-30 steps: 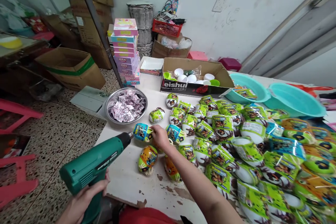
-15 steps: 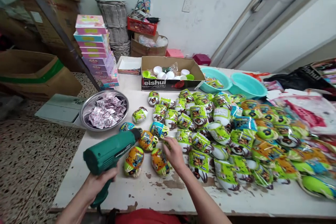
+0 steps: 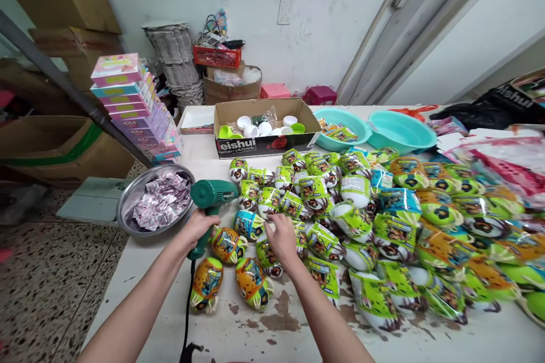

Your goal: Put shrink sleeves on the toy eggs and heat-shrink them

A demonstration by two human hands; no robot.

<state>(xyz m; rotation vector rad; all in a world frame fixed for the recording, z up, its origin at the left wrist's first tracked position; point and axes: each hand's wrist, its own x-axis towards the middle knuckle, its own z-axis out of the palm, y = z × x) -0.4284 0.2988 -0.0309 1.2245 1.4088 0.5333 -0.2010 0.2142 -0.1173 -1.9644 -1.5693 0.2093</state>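
Observation:
A green heat gun (image 3: 213, 195) is gripped by its handle in my left hand (image 3: 203, 226), its nozzle pointing right over the eggs. My right hand (image 3: 281, 238) holds nothing that I can see, with thumb and forefinger apart above the eggs. Beside it lie a green-wrapped toy egg (image 3: 266, 255) and a blue-wrapped egg (image 3: 248, 224). Just beyond its fingertips is another green-wrapped egg (image 3: 269, 202). Closer to me are an orange-wrapped egg (image 3: 206, 283) and a second orange-wrapped egg (image 3: 252, 281), with a third orange-wrapped egg (image 3: 227, 245) behind them.
Many wrapped eggs (image 3: 357, 221) crowd the table's right side. A metal bowl (image 3: 123, 221) of small sachets stands at left. A cardboard box (image 3: 238, 150) holds half shells at the back, next to turquoise basins (image 3: 402, 131). The gun's black cord (image 3: 187, 317) runs towards me.
My left hand has raised the heat gun and turned its nozzle to the right. A green-wrapped egg now lies left of my right hand, by the orange ones. The view has shifted.

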